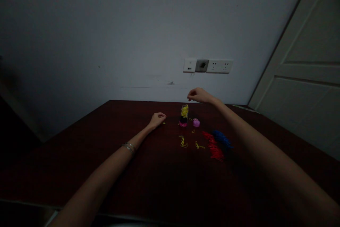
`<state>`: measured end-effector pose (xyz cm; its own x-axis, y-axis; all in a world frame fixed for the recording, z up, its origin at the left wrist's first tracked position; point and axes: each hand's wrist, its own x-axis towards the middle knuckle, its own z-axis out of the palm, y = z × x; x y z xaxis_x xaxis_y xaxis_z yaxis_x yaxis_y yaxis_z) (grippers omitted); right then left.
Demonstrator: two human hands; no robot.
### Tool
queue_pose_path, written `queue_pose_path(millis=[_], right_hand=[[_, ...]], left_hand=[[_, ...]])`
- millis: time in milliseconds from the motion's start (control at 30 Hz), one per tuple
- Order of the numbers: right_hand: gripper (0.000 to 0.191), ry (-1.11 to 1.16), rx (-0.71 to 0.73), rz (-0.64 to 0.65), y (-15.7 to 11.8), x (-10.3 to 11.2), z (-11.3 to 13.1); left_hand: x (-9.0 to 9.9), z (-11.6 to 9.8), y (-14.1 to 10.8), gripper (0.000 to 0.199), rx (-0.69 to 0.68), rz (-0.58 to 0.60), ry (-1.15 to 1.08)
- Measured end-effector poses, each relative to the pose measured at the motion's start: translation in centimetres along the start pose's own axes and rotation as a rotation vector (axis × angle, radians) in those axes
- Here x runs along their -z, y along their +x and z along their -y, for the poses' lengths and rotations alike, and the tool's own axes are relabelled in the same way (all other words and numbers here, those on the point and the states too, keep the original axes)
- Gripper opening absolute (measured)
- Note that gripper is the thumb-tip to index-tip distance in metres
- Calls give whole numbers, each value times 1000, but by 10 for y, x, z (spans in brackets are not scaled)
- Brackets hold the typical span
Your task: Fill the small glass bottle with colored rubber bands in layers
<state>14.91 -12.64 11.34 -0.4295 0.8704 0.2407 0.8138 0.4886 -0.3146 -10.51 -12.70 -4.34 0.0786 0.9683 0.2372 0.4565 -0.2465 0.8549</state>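
On the left side of the group, my left hand (pixel 157 118) rests low on the table with its fingers pinched together. A tiny yellow piece (pixel 164 123) shows just below its fingertips; whether they grip it I cannot tell. My right hand (pixel 199 95) is raised above and to the right of a clear jar (pixel 184 116). Its fingers are curled into a pinch, and anything in them is too small to see. The upright jar holds yellow, black and pink layers. Beside it sits a purple rounded object (pixel 196 123), apart from both hands.
Yellow loops (pixel 183 142) and another yellow tangle (pixel 199 145) lie in front of the jar. A red strand bundle (pixel 214 147) and a blue bundle (pixel 222 138) lie under my right forearm's inner side. The dark table (pixel 127 108) meets a wall with sockets (pixel 220 66).
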Motion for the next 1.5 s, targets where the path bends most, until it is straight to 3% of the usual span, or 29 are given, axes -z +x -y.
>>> queue_pose_path(millis=[300,533,700,867,1033,1267,1367,1500], right_hand=[[29,-165,-185,345,-5,-55,-42],[31,-209,-226,391,-1,-83,-52],[26,-227,-226,396,0,-94,-51],[23,-220,-206,362,-2,-100,-51],[21,-193,-173,314,-7,-91,-50],[22,57,-78,162,-45,-55,-43],[25,198,-23,233,-72,-56,-31],[28,214,25,355,-96,-67,-13]], left_hand=[[-24,-32,-5,33,-274,273,474],[-40,-51,-9,25,-223,336,609],[-44,-48,-10,23,-169,322,566],[-44,-44,-9,16,-205,305,532],[-29,-37,-3,12,-207,307,512],[19,-23,5,11,-185,356,481],[33,-17,4,10,-164,390,509],[38,-15,-1,19,-142,407,509]])
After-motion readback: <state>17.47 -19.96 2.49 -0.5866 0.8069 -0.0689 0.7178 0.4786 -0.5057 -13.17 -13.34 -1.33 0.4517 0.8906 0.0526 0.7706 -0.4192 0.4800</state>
